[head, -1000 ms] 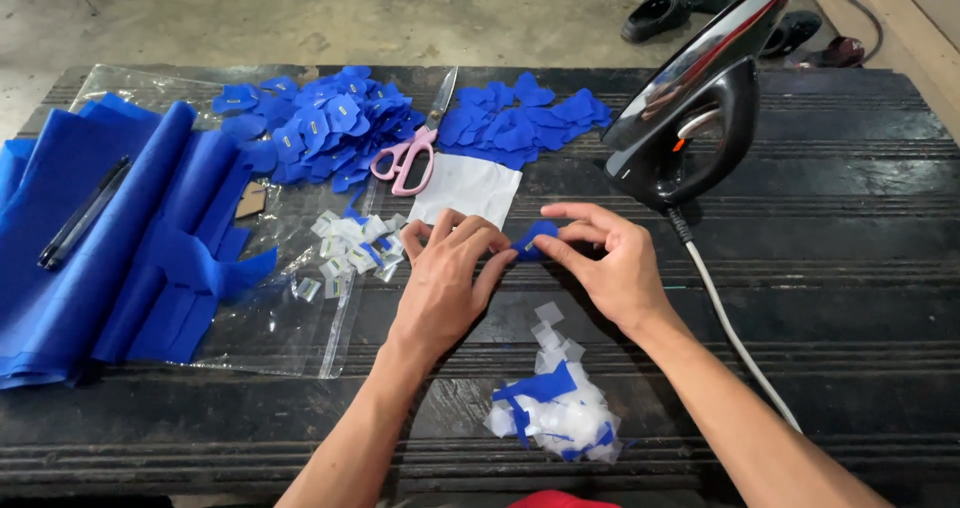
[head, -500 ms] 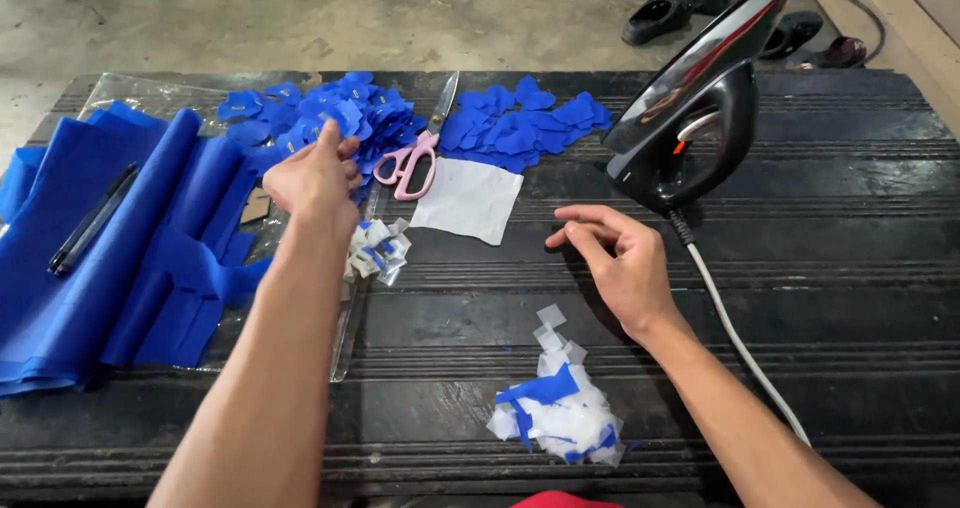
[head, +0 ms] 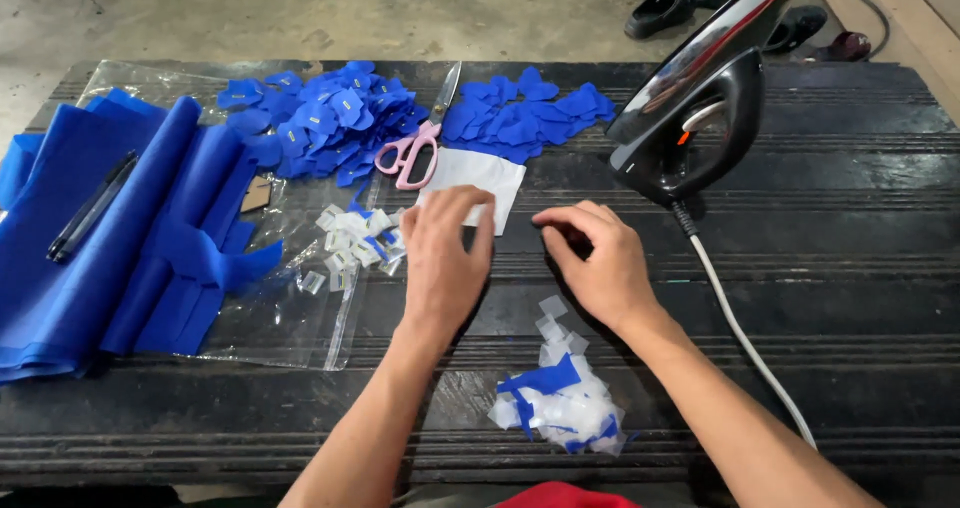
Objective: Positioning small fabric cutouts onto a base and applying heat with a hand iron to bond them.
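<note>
My left hand point(head: 440, 263) lies flat on the dark ribbed table point(head: 850, 268), its fingertips on the lower edge of a white sheet point(head: 485, 171). A hand's width to the right, my right hand point(head: 600, 258) rests with curled fingers touching the table; I see nothing in it. Small white tabs point(head: 350, 236) lie just left of my left hand. Pink-handled scissors point(head: 413, 156) lie above it, between a pile of blue cut pieces with white labels point(head: 315, 118) and a plain blue pile point(head: 525, 118).
A black iron point(head: 690, 108) stands on its heel at the right, its white cord point(head: 745, 333) running down past my right forearm. Folded blue fabric point(head: 100, 248) with a black pen point(head: 90, 208) and a clear plastic bag point(head: 290, 318) fill the left. Blue-white scraps point(head: 560, 403) lie near the front.
My left hand came back from the labelled blue pile at the left and now rests at the white sheet. My right hand stayed almost in place.
</note>
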